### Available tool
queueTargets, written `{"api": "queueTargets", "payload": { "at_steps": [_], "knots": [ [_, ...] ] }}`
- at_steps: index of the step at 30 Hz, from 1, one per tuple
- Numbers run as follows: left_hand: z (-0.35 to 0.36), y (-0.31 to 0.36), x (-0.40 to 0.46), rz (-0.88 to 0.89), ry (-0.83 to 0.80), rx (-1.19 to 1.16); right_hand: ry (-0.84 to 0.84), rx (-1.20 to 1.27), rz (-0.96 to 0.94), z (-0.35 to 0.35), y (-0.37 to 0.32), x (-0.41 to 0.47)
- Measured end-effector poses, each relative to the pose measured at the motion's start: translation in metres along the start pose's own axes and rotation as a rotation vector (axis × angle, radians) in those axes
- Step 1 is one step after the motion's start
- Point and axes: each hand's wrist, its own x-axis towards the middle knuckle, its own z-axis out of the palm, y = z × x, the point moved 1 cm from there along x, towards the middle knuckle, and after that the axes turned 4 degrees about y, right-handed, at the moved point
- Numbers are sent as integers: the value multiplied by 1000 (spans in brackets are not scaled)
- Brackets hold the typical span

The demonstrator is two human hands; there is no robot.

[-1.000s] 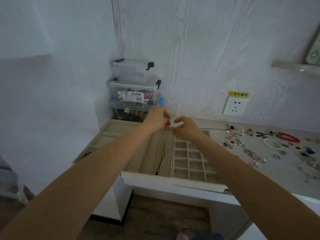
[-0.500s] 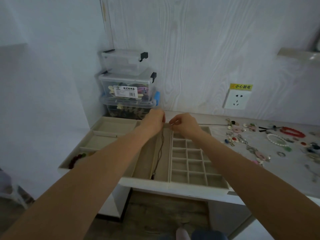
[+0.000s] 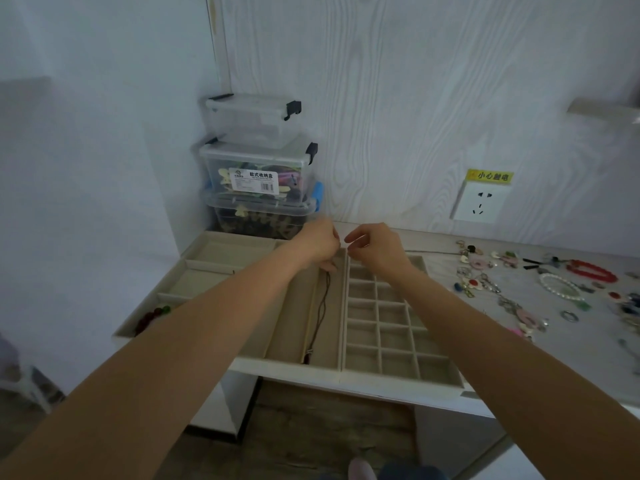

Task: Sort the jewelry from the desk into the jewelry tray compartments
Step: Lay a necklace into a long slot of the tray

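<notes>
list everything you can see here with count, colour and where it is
jewelry tray: one, beige, many compartments, at the desk's near left edge
dark cord necklace: one, black, lying along the long narrow compartment
beaded piece: one, dark red and green, near-left compartment
loose jewelry: many mixed pieces, on the desk right of the tray
red bead bracelet: one, red, far right of the desk
white bead bracelet: one, white, just in front of the red one
storage boxes: three, clear plastic, stacked in the corner
wall socket: one, white, yellow label above
left hand: fingers curled, over the necklace's top end
right hand: fingertips pinched, what it holds too small to tell
</notes>
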Motion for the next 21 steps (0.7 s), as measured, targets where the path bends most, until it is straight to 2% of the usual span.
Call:
{"api": "queueTargets", "payload": {
  "at_steps": [6, 9, 13, 16, 21],
  "knots": [
    [-5, 3, -8, -61, -92, 7, -22, -110, -64, 2, -4, 3],
    [-13, -2, -9, 30, -12, 94, -84, -222, -119, 2, -7, 2],
    [-23, -13, -13, 195, 117, 223, -219, -500, -209, 12, -8, 1],
    [-25, -24, -14, 233, 88, 355, -276, -652, -289, 15, -14, -4],
    [-26, -35, -13, 238, 72, 394, -357, -783, -387, 20, -19, -8]
  ]
}}
